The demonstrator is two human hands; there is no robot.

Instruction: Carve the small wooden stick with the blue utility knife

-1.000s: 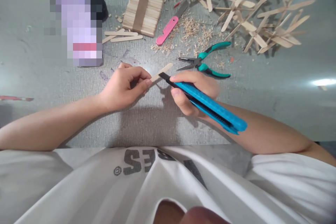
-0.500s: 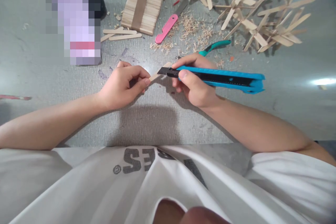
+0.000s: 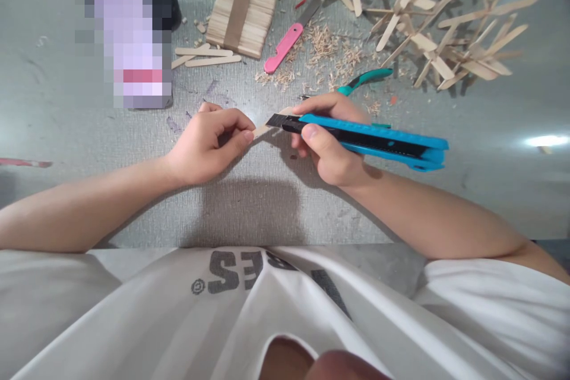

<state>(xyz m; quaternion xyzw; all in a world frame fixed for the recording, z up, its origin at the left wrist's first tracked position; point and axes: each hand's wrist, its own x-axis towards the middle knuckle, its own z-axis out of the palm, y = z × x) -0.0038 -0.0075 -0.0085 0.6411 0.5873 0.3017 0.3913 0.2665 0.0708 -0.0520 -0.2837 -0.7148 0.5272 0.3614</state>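
Observation:
My left hand (image 3: 218, 142) pinches one end of a wooden craft stick (image 3: 260, 131) between thumb and fingers. The stick slants up to the right, and its far part is partly hidden behind the blade and my right fingers. Wrapped around a blue box cutter (image 3: 378, 139), my right hand (image 3: 333, 142) keeps its thumb along the black blade holder. The cutter's dark blade points left and lies across the stick. Just behind my right hand are green-handled pliers (image 3: 367, 78), partly covered by it.
A banded bundle of craft sticks (image 3: 258, 18) lies at the back, with loose sticks (image 3: 212, 62) in front. Nearby are a pink folding knife (image 3: 284, 47) and wood shavings (image 3: 327, 44). Star-shaped stick assemblies (image 3: 427, 41) fill the back right. A blurred purple object (image 3: 133, 41) stands left.
The box cutter's rear end has dipped slightly toward me, tilting the tool. The blade stays on the stick, and my left hand has hardly moved.

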